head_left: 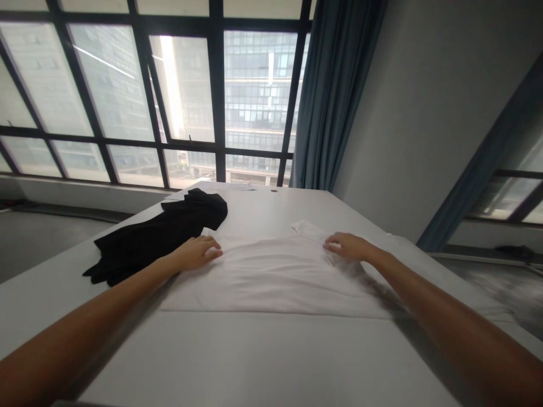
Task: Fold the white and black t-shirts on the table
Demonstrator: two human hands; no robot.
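Observation:
A white garment (pixel 271 277) lies spread flat on the white table (pixel 254 362) in front of me. My left hand (pixel 197 252) rests palm down on its far left corner, fingers together. My right hand (pixel 345 246) lies on its far right part, near a small folded edge of the cloth, fingers curled onto the fabric. Neither hand lifts the cloth off the table. Both forearms stretch out over the table from the near edge.
A crumpled black garment (pixel 161 232) lies on the table to the left, touching the white one's far corner. A large window (pixel 169 96) and a blue curtain (pixel 335 96) stand beyond the far edge. A grey wall is on the right.

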